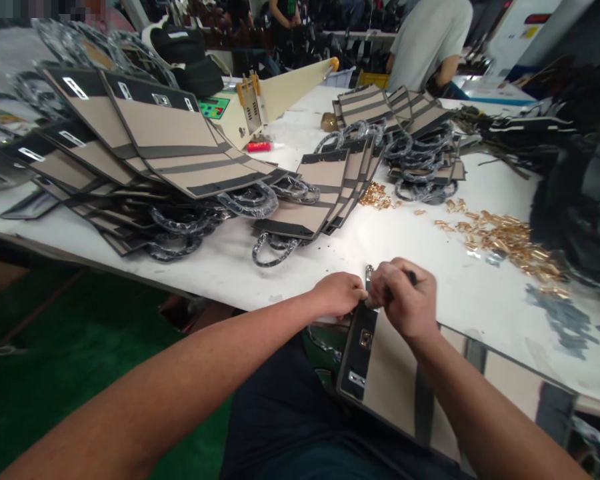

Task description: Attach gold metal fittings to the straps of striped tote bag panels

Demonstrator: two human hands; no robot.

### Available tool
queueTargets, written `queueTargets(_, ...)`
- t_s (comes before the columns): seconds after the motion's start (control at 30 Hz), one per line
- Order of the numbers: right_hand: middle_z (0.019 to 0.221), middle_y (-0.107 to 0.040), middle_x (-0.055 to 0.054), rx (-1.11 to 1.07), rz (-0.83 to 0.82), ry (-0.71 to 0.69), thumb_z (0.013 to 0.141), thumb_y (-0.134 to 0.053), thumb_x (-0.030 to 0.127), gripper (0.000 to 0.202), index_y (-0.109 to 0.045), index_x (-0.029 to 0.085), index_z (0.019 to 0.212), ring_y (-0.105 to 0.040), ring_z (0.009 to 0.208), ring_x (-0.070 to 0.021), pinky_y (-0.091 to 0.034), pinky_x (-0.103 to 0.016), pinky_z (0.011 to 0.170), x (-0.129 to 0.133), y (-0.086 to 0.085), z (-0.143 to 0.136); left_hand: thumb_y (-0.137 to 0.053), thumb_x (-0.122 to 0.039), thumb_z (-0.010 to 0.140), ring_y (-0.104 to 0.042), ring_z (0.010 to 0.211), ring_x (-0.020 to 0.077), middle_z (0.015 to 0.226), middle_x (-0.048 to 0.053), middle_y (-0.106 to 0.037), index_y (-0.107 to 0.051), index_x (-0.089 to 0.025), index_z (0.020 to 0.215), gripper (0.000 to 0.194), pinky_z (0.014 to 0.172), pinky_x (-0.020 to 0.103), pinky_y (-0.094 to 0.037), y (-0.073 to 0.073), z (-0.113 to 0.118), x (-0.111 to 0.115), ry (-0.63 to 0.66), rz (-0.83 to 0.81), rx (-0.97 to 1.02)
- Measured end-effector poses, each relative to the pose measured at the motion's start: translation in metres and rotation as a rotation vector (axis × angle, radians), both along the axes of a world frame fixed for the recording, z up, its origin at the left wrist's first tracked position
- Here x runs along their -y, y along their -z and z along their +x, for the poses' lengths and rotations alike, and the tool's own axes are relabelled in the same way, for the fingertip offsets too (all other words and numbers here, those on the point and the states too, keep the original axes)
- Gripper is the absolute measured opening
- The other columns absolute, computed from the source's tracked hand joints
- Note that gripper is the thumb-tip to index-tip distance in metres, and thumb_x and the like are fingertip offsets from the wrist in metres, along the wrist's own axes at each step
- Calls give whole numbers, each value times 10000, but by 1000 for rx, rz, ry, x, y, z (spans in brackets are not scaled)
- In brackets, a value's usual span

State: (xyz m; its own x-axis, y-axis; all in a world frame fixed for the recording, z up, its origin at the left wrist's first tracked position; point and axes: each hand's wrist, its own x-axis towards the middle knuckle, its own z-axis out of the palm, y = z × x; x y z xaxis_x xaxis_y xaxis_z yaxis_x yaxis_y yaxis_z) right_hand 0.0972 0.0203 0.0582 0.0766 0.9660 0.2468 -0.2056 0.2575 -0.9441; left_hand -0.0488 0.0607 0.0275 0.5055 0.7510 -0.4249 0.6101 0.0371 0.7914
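A beige bag panel (395, 373) with dark bands lies over the table's front edge and my lap. Along its black end strip are a silver metal plate (357, 379) and a rectangular metal fitting (366, 339). My right hand (405, 297) is closed in a fist round a dark-handled tool (411, 276), held over the strip's far corner; its working end is hidden. Against that same corner, the fingers of my left hand (341, 293) are pinched together at the panel's edge. Another shiny metal piece (369, 272) shows just beyond the fingers.
Stacked panels with plastic-wrapped handles (175, 147) fill the left of the white table (230, 277); more panels (325, 180) stand mid-table. Gold metal parts (505, 237) and grey pieces (563, 317) lie right. A cream machine (230, 117) and a co-worker (430, 47) are behind.
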Motion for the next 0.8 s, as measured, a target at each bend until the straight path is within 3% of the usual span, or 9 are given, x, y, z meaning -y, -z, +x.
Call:
queueTargets(0.17, 503, -499, 39, 60, 20, 1, 959, -724, 344, 420, -520, 233, 609, -461, 456, -131, -382, -286, 455, 2, -9, 0, -558, -300, 954, -581, 549, 156, 588, -23, -616, -711, -207, 794, 241, 606, 269, -390, 0, 0, 1, 11, 117, -31)
queueTargets(0.27, 515, -504, 29, 31, 113, 0, 966, -716, 348, 416, -526, 238, 612, -462, 457, -137, -380, -294, 446, 2, -15, 0, -579, -301, 940, -625, 717, 183, 738, 6, -705, -716, -215, 792, 220, 658, 272, -383, 3, 0, 1, 11, 182, -29)
queueTargets(0.37, 512, -512, 28, 104, 60, 20, 968, -709, 366, 423, -551, 233, 599, -449, 466, -136, -377, -292, 458, 2, -11, -2, -554, -284, 955, -648, 818, 197, 855, 23, -754, -739, -218, 817, 240, 704, 271, -396, 3, 0, 2, 27, 215, -21)
queueTargets(0.47, 518, -513, 27, 142, 27, 11, 968, -710, 365, 430, -546, 229, 594, -455, 481, -138, -373, -292, 476, 2, -11, -1, -541, -275, 960, -656, 852, 204, 891, 29, -764, -736, -215, 816, 250, 731, 274, -403, 3, 0, 2, 34, 232, -22)
queueTargets(0.6, 526, -496, 30, 50, 110, -10, 973, -701, 370, 400, -552, 234, 628, -466, 478, -148, -383, -304, 481, 4, -14, 0, -547, -303, 958, -647, 866, 213, 887, 34, -757, -722, -210, 801, 252, 748, 279, -405, 8, -1, 1, 16, 207, -19)
queueTargets(0.8, 556, -533, 8, 399, 49, 67, 1003, -627, 458, 504, -532, 216, 572, -493, 543, -155, -393, -297, 552, 17, -1, 3, -528, -365, 972, -658, 887, 215, 904, 30, -768, -759, -209, 876, 294, 742, 269, -430, -3, -4, 12, -16, 202, -63)
